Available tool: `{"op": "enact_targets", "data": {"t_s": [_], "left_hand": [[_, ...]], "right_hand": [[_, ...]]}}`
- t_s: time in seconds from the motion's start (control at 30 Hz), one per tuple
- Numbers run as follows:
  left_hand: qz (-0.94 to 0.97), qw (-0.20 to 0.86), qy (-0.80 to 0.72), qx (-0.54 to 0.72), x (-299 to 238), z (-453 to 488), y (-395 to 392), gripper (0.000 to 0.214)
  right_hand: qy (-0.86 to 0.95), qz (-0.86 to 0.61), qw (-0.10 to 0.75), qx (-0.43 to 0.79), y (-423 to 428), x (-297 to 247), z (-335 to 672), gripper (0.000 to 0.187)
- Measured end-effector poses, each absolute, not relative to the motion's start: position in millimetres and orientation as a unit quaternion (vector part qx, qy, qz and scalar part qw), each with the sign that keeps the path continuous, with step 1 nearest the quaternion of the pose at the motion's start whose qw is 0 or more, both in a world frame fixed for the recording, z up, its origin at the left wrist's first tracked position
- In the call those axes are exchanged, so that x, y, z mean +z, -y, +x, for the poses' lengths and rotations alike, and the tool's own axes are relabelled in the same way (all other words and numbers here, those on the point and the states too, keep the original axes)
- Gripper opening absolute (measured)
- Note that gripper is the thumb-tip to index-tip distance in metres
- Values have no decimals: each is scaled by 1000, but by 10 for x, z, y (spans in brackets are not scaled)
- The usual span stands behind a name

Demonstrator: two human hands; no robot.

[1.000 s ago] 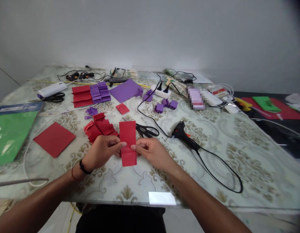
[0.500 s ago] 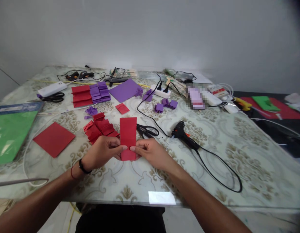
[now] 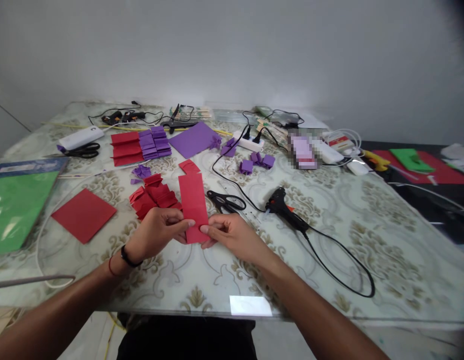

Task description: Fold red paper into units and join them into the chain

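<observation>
A narrow strip of red paper (image 3: 193, 197) stands tilted slightly left between my two hands. My left hand (image 3: 160, 231) pinches its lower left edge, thumb in front and fingers behind. On the lower right edge, my right hand (image 3: 227, 234) grips the same strip between thumb and fingers. Several folded red paper pieces (image 3: 155, 192) lie just beyond my left hand. Black-handled scissors (image 3: 226, 201) rest behind my right hand. The strip's top overlaps a small red paper square (image 3: 187, 167) in view. Farther left lies a flat red sheet (image 3: 84, 216).
A black glue gun (image 3: 286, 210) with a looped cord lies to the right. Folded purple pieces (image 3: 256, 162), a purple sheet (image 3: 192, 139) and a white power strip (image 3: 249, 141) are at the back. A packet of green paper (image 3: 22, 205) lies at the left.
The red strip has shifted slightly up and left, and its top now leans left. Both hands keep their pinch on its lower edges.
</observation>
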State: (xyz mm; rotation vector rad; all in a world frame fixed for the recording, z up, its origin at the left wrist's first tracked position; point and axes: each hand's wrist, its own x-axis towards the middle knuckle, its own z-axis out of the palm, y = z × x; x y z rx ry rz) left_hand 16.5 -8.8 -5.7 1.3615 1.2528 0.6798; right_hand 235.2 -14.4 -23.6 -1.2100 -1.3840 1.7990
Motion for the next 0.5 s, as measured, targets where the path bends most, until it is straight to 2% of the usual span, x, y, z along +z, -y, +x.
{"op": "enact_targets", "data": {"t_s": [0.27, 0.4, 0.5], "left_hand": [[576, 558, -492, 338, -86, 150, 83, 40], [617, 497, -509, 338, -95, 139, 90, 44], [639, 479, -510, 320, -131, 129, 107, 45]], "right_hand": [[511, -435, 268, 691, 156, -267, 2354, 51], [584, -428, 281, 630, 172, -222, 2350, 44], [610, -441, 313, 580, 173, -213, 2341, 47]]}}
